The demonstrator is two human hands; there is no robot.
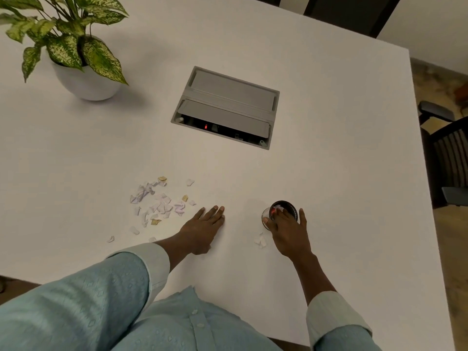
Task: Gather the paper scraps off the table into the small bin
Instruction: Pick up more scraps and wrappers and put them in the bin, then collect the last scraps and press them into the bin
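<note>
Sleeves [131, 282] of pale blue cloth reach over the near edge of a white desk [329, 153] as a person works with both bare hands. The left hand [202, 228] lies flat on the desk, palm down and fingers spread wide, holding nothing, just beside a scatter of paper scraps [158, 203]. The right hand [288, 230] is laid over the small bin [283, 211], a dark round cup towards the desk's near right side, thumb and outer finger spread around its rim and the middle fingers dipped into its mouth; whether they pinch anything cannot be told. White and reddish paper shows inside the bin. Two or three more scraps [260, 240] lie on the desk just beside that wrist. Farther in, at mid-desk, a grey cable hatch [228, 105] sits sunk into the surface, its near flap open. A leafy plant in a white pot [86, 79] stands towards the far left corner. Dark chairs [448, 158] stand beyond the right edge.
</note>
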